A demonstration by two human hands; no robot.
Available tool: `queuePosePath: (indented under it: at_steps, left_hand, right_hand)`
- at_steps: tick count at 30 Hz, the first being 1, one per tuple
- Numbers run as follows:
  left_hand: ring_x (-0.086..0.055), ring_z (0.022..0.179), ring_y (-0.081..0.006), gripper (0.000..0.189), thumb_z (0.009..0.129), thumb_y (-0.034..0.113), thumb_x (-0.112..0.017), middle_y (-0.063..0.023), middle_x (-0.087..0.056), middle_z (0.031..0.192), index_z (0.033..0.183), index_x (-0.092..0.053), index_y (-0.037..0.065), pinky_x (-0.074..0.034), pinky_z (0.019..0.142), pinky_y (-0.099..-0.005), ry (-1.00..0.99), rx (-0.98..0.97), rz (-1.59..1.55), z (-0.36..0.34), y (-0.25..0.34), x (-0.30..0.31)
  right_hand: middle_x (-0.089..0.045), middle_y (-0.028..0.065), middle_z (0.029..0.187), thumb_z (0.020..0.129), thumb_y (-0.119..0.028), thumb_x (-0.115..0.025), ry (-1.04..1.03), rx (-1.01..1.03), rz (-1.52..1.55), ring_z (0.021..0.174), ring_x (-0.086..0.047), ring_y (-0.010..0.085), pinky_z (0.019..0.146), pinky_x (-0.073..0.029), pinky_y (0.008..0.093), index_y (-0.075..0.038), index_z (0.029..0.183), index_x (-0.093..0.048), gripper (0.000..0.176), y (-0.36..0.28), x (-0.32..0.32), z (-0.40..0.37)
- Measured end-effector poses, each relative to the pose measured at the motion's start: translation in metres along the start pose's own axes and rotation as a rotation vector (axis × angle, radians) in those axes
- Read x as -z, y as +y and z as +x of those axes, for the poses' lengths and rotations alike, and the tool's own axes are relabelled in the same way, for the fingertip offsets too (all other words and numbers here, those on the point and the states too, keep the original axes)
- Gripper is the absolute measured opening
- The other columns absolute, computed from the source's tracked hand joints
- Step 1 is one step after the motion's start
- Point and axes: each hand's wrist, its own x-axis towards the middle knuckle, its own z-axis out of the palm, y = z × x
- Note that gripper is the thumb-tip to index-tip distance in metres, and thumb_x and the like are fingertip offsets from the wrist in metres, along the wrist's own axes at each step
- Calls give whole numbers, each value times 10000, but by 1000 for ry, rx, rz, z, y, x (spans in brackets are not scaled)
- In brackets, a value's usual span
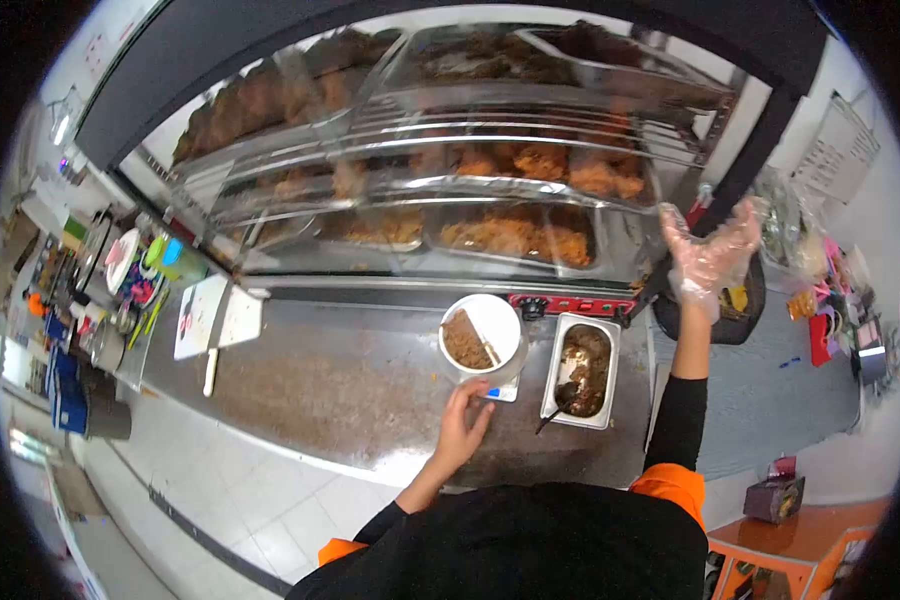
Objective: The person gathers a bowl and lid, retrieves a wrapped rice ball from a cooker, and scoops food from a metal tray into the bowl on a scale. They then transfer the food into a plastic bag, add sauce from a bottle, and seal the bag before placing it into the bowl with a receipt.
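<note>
A round white bowl with a divider point(505, 325) sits on a kitchen scale point(503, 391). Brown minced-looking food point(466, 342) fills one side of the bowl; the other side shows bare white. My left hand point(460, 430) is at the front edge of the scale, just below the bowl, bare, with thumb and fingers apart and nothing in them. In a clear plastic glove, my right hand point(712, 258) is raised at the right end of the display cabinet, fingers spread wide and holding nothing. A steel pan point(613, 362) right of the bowl contains dark brown food and a black spoon point(564, 396).
The glass cabinet point(430, 262) at the back holds trays of fried food on several shelves. White cutting boards point(240, 318) and a white-handled knife point(210, 372) lie on the counter's left. Behind my right hand is a black container point(760, 310) with something yellow inside.
</note>
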Motion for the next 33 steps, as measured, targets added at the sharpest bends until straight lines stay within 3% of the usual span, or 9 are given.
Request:
queuePosePath:
  at_steps: [2,7,8,11,14,17,22,25,33]
  left_hand:
    - [-501,815,-197,249,699,-4,-530,-103,-496,951,937,-458,20,-402,670,-274,2,39,35,-1,-2,8]
    - [-528,772,-138,174,725,38,-529,-61,-539,878,896,-497,21,-415,692,-232,-221,334,-172,-26,-17,2]
    - [-534,799,-153,352,747,70,-521,-88,-534,894,1074,-389,77,-425,699,-253,-348,377,-231,-28,-22,-5]
    - [-545,814,-200,570,776,111,-495,-132,-517,934,1218,-141,180,-448,689,-298,-548,632,-683,-24,-19,-36]
    - [-561,766,-200,752,782,159,-506,-115,-520,929,1220,98,253,-454,646,-290,-671,843,-741,0,-1,-65]
    - [-563,787,-247,693,795,129,-464,-176,-444,1055,1238,55,248,-487,633,-327,-571,903,-827,11,5,-84]
    - [-559,789,-257,704,752,33,-471,-172,-387,1116,1258,-11,205,-512,602,-292,-597,893,-939,12,-12,-92]
    - [-563,771,-244,685,768,31,-457,-153,-386,1129,1265,-9,177,-502,589,-279,-580,518,-805,-4,-5,-87]
    - [-575,724,-238,697,777,72,-478,-111,-427,1090,1266,0,208,-486,578,-261,-521,595,-843,-9,19,-60]
  right_hand:
    - [-356,132,975,466,-426,-728,32,-1,110,819,-451,241,706,-428,338,-66,1061,-305,814,25,-19,-7]
    - [-416,75,843,519,-354,-726,9,-135,155,709,-471,176,575,-435,256,-56,985,-363,662,23,-19,-10]
    - [-437,68,812,535,-331,-722,37,-149,206,683,-476,167,565,-433,247,-57,966,-386,612,26,-22,-13]
    - [-513,54,706,600,-242,-694,-53,-177,445,590,-496,139,526,-423,241,-56,882,-473,403,32,-35,-28]
    - [-552,64,717,629,-134,-664,-39,-143,463,593,-524,130,561,-435,237,-27,871,-487,319,4,-19,-27]
    - [-567,98,738,629,-131,-646,-127,-155,554,621,-561,172,582,-449,268,-31,871,-482,308,3,-14,-29]
    - [-548,120,794,680,-115,-603,-313,-54,727,697,-556,194,616,-446,283,-2,885,-484,263,-9,-14,-31]
    - [-534,115,837,683,-90,-604,-431,35,737,742,-553,188,632,-453,258,2,895,-503,253,-25,-6,-21]
    - [-540,95,812,664,-75,-611,-367,133,804,723,-552,196,603,-449,279,-21,794,-549,154,-50,-15,-31]
